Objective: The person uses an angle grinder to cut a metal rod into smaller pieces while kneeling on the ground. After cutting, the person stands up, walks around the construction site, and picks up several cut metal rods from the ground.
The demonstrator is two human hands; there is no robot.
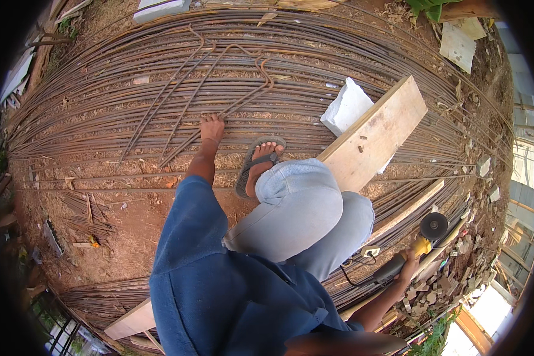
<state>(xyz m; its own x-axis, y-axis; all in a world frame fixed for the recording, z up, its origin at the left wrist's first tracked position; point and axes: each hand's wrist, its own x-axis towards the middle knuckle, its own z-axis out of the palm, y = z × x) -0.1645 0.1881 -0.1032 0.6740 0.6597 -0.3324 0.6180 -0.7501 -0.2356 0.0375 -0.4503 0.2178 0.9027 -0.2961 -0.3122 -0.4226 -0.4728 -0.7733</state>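
From the head view, ground spread with long rusty steel rods [314,44] is looked down on, and places are given from the broad wooden board [378,126], right of centre. The board's near end is hidden by the knees in pale jeans [296,202]. To its lower left, much of the ground is covered by the blue shirt [219,291], and the lower edge is crossed by a blurred brown shape. The rods' outer ends are bent and partly lost at the dark fisheye rim.

Left of the board, a bent rod [243,102] is touched by the left hand [212,128]; its fingers are laid close together over the steel, but whether they are curled around it cannot be told. Below the board, a yellow-and-black angle grinder [421,246] is gripped in the right hand [407,268], the fingers wrapped around its body and partly out of sight. The dark disc is held clear of the board.

A white block [344,107] is partly covered by the board's left edge. Between board and left hand, rods are overlapped by a sandalled foot [261,163]. Below the board, a pale socket [369,251] is seen near the grinder, beside broken rubble [439,288].
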